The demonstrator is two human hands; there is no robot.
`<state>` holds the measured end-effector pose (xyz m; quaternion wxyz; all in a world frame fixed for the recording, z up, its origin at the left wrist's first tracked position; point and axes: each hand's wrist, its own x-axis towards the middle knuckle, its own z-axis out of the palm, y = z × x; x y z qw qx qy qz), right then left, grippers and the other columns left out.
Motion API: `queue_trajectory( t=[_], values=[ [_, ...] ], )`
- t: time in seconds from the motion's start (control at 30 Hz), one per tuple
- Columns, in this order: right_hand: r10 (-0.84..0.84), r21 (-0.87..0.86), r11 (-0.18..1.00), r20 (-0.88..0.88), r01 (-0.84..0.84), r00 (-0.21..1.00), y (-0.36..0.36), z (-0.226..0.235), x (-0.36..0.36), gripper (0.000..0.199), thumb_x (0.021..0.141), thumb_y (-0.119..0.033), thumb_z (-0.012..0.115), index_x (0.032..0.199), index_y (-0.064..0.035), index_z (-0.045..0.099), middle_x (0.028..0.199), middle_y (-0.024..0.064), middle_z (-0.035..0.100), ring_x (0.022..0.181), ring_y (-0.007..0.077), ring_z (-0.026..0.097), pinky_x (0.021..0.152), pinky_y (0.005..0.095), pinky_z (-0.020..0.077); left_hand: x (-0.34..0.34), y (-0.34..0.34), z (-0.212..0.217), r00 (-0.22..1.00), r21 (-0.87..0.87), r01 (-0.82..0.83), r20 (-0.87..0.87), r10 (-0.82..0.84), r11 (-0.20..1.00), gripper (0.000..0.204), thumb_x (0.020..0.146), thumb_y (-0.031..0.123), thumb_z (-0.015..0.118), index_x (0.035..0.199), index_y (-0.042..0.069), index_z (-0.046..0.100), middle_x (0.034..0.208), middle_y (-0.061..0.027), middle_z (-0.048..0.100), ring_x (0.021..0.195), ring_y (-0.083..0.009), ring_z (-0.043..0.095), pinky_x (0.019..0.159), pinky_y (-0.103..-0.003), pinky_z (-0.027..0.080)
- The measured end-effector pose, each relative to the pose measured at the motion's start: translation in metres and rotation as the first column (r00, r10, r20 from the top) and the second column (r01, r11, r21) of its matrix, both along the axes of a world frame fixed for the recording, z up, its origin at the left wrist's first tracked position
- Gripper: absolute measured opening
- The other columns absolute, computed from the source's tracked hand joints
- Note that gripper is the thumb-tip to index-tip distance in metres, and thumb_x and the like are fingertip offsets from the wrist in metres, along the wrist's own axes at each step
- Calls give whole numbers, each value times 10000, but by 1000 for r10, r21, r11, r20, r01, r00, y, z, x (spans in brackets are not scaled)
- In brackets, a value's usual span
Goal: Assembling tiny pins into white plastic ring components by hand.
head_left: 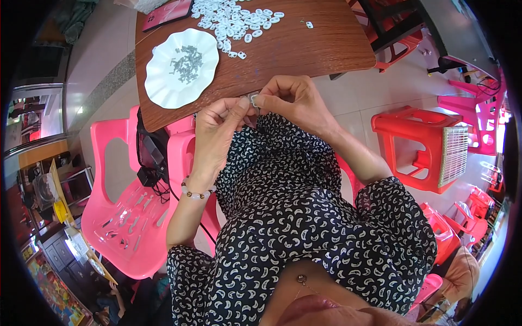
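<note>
Just off the table's near edge, my left hand (218,120) and my right hand (296,103) meet fingertip to fingertip. Between them is a small white plastic piece (254,100), pinched by thumb and fingers from both sides. My fingers cover much of it, and whether a smaller part is with it I cannot tell. Left of the hands, a white wavy-rimmed plate (156,68) holds many thin grey metal-looking bits (188,64). Farther back lies a heap of white oval pieces with two holes each (231,20).
The brown wooden table (304,51) carries one stray white piece (309,25) at right and a pink-and-black flat box (167,13) at far left. A pink chair (128,228) with a black bag (152,152) stands at left, a red stool (405,146) at right.
</note>
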<state>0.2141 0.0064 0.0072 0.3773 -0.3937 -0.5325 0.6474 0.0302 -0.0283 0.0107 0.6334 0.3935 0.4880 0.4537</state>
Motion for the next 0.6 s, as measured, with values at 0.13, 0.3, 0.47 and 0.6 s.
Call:
queue_trajectory(
  t=[0.13,0.3,0.47,0.6],
  values=[
    [-5,29,1000,36,4,999,0,1,-1,183,884,-119,647,794,39,625,668,49,651,575,66,585,515,214,459,2,-1,2,999,37,-15,-49,17,999,175,924,153,631,921,-16,676,801,-54,688,645,-86,598,576,-185,421],
    [-14,52,999,54,11,998,-1,1,-2,180,879,-110,642,784,42,629,663,47,650,571,63,584,507,211,455,3,-2,3,997,88,-20,-70,26,996,153,921,107,626,933,-40,669,802,-73,688,664,-102,616,601,-203,473],
    [-3,44,999,38,1,999,-2,-1,-3,174,875,-102,639,784,46,628,657,48,645,565,64,579,503,210,451,3,-3,1,994,116,-32,-100,44,993,145,917,92,626,936,-46,668,794,-78,688,667,-108,623,617,-217,500],
    [3,45,999,49,-5,999,-2,-3,-3,171,874,-97,637,781,46,625,658,49,642,563,66,577,500,210,447,3,-3,0,992,112,-27,-120,40,993,147,913,91,631,926,-51,669,787,-79,687,656,-109,622,611,-219,502]
  ],
)
